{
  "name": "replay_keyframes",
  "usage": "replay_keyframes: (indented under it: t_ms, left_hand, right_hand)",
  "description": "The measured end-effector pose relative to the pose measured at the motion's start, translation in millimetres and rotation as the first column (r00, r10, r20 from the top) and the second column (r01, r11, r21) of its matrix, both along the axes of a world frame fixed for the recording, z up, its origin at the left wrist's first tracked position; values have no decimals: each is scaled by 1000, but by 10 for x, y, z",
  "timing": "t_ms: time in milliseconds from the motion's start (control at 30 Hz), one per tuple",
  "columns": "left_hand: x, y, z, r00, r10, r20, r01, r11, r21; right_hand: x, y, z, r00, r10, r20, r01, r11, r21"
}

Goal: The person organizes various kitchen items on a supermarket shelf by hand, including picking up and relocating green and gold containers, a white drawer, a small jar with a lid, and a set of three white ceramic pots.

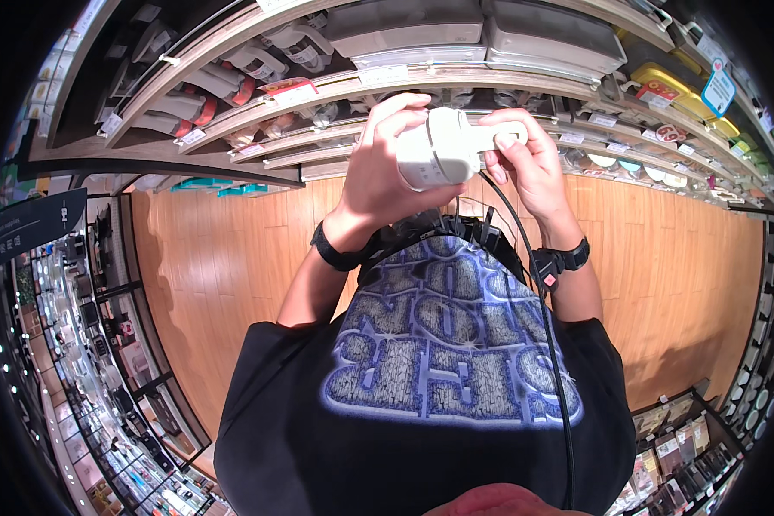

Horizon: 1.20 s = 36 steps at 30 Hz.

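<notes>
A white cylindrical container (426, 151) with a grey band and a pale lid is raised in front of my chest, close to the shelf edges. My left hand (387, 148) is wrapped around its body, with the thumb beneath and the fingers over the top. From the lid end a white handle or strap (490, 137) with a rounded, slotted tip sticks out to the right. My right hand (522, 148) pinches that tip between thumb and fingers. Writing shows on the container's side.
Wooden shelves (529, 80) curve across the top, holding grey lidded boxes (413, 29), white-and-red packaged goods (213, 84) and yellow containers (677, 87). A black cable (545, 316) hangs down my front. More stocked shelving stands at both sides, around a wooden floor (232, 258).
</notes>
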<state>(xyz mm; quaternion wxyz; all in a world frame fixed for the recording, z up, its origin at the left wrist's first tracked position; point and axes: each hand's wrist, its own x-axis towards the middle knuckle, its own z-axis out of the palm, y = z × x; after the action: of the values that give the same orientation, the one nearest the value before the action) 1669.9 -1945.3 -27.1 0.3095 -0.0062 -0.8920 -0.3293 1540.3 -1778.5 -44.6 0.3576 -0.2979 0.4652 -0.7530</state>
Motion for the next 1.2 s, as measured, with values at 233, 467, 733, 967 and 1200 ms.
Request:
replay_keyframes:
  t_ms: [233, 467, 733, 967, 1200]
  left_hand:
    - [-8, 56, -213, 993, -7, -117, 43, 951, 305]
    - [6, 58, -165, 991, 1, -130, 36, 959, 281]
    - [53, 66, -147, 993, 25, -114, 8, 960, 280]
    - [148, -20, -202, 982, -156, -108, 183, 632, 753]
    - [281, -71, -104, 934, -345, -93, 140, 116, 983]
  right_hand:
    - [-17, -36, 8, 995, -13, 100, 17, 999, -45]
    - [7, -81, 38, 966, -16, 258, 27, 999, -39]
    - [-20, -49, 54, 904, 98, 416, -47, 990, -131]
    - [75, 115, 355, 989, -146, -19, 145, 989, -30]
    - [115, 188, 449, 981, -154, -115, 144, 985, -91]
